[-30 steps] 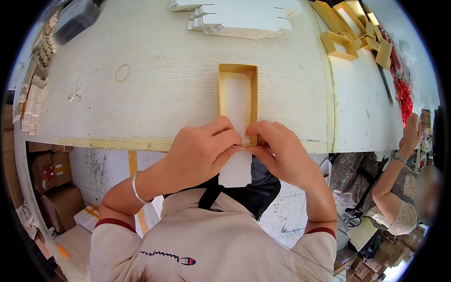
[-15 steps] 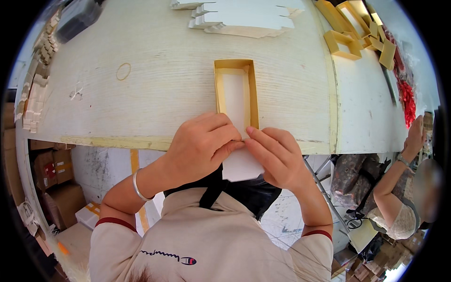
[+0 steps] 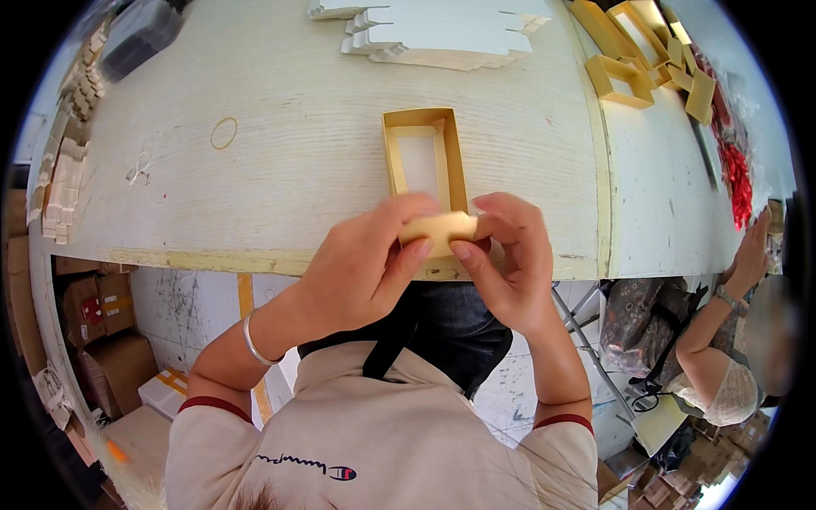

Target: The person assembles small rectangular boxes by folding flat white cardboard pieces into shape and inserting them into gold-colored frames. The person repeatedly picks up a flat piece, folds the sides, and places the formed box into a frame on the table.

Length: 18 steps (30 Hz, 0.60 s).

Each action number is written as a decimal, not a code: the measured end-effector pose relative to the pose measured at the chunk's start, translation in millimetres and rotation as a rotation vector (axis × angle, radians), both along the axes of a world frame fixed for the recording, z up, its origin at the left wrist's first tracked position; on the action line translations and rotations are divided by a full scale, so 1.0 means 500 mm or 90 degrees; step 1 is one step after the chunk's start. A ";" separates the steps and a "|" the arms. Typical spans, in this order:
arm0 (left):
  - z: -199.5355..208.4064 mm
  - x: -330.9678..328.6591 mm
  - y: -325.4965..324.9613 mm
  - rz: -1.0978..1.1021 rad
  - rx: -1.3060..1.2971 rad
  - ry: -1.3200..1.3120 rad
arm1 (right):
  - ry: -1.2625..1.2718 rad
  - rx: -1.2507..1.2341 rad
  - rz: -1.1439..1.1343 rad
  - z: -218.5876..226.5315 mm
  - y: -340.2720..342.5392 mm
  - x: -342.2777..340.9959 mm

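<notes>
A long, narrow gold cardboard box (image 3: 460,166) with a white inner bottom lies near the table's front edge, its far end and long sides standing upright. At its near end, the end flap (image 3: 440,229) is tilted up, showing its gold face. My left hand (image 3: 361,255) pinches the flap's left side, thumb in front and fingers behind, slightly blurred. On the other side, my right hand (image 3: 514,259) grips the flap with its thumb low on the gold face and fingers curled behind. Both hands hide the box's near corners.
White cardboard blanks (image 3: 442,30) are stacked at the table's far side. A rubber band (image 3: 223,133) lies left. Folded card pieces (image 3: 64,191) line the left edge. Finished gold boxes (image 3: 620,81) and red tassels (image 3: 736,187) are far right, where a co-worker's hand (image 3: 750,251) shows.
The near end flap, which hung down with its white face showing, is now swung up with its gold face showing. Both hands have shifted with it, and the box has tilted slightly.
</notes>
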State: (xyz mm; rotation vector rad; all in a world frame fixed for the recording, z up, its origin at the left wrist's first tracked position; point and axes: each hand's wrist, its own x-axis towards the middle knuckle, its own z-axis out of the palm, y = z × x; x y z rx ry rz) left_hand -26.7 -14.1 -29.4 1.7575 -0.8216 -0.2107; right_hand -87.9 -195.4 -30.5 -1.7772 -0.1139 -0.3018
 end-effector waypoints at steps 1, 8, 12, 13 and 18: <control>-0.001 -0.006 -0.005 0.015 -0.044 0.092 | 0.000 0.026 -0.023 -0.003 0.007 -0.001; -0.002 0.005 -0.001 0.014 0.024 -0.057 | -0.145 -0.249 0.009 -0.003 0.000 0.002; 0.002 -0.013 0.004 0.060 0.099 -0.239 | -0.239 -0.335 -0.017 -0.030 0.004 -0.006; -0.007 -0.020 0.004 0.067 0.107 -0.297 | -0.272 -0.367 -0.022 -0.033 0.004 -0.005; -0.005 -0.012 0.010 0.069 0.182 -0.484 | -0.324 -0.536 -0.041 -0.027 0.002 -0.005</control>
